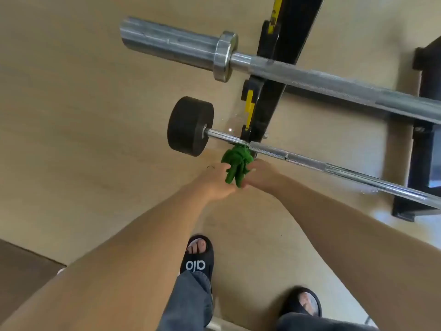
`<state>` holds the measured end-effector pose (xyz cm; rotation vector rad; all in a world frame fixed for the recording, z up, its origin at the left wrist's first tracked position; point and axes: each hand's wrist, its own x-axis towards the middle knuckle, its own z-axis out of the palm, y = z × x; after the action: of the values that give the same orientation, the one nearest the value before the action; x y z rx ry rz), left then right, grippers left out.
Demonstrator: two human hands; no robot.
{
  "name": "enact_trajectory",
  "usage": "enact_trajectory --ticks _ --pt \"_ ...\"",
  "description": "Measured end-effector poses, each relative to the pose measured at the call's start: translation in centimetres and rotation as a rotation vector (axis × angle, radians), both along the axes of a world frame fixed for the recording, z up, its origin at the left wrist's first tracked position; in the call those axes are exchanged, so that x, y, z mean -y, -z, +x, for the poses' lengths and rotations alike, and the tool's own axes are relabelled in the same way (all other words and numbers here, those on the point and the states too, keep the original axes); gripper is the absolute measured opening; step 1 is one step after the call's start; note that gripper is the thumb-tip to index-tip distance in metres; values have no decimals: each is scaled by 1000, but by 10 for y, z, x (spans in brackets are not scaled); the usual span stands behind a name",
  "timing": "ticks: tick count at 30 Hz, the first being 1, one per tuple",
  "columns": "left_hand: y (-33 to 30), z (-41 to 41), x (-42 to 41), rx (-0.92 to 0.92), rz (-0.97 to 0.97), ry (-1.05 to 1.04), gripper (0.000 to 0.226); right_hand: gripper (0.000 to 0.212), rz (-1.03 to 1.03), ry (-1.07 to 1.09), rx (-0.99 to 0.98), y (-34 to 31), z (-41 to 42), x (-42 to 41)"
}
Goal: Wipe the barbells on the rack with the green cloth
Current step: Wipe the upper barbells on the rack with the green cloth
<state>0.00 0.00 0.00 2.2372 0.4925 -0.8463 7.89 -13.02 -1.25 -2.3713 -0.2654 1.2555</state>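
Tan gym floor (71,115) | green cloth (236,163) soft, light, bunched under lower barbell (310,163) by rack (274,96) | left hand (214,182) and right hand (262,175) both pinch cloth ends | bar hard, slippery.

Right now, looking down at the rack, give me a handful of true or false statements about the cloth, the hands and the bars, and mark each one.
1. The green cloth is looped over the lower barbell. True.
2. Only the left hand holds the cloth. False: the right hand grips it too.
3. The lower barbell carries a black weight on its end. True.
4. The upper barbell also has a black weight on its sleeve. False: its sleeve is bare metal.
5. The cloth is near the rack upright. True.
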Motion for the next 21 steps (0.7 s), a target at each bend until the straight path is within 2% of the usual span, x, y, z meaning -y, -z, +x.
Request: enact_trajectory --ticks 2,6,11,14,17,19,21 --pt "12 8 1 -14 26 22 73 31 8 -93 45 15 3 -2" --pt "43 25 1 32 2 -25 47 31 25 -94 80 37 10 -6" --pt "57 30 -3 58 -50 -173 58 21 113 147 58 43 13 -4" --pt "37 27 -6 85 -88 -224 42 9 188 267 40 21 11 0" --pt "-8 22 -4 125 -98 -207 31 22 264 466 21 -20 7 1" --pt "-42 16 1 139 -130 -198 50 26 290 592 -16 -53 2 3" --pt "-84 12 7 148 -190 -194 79 16 303 628 -59 -96 -2 8"
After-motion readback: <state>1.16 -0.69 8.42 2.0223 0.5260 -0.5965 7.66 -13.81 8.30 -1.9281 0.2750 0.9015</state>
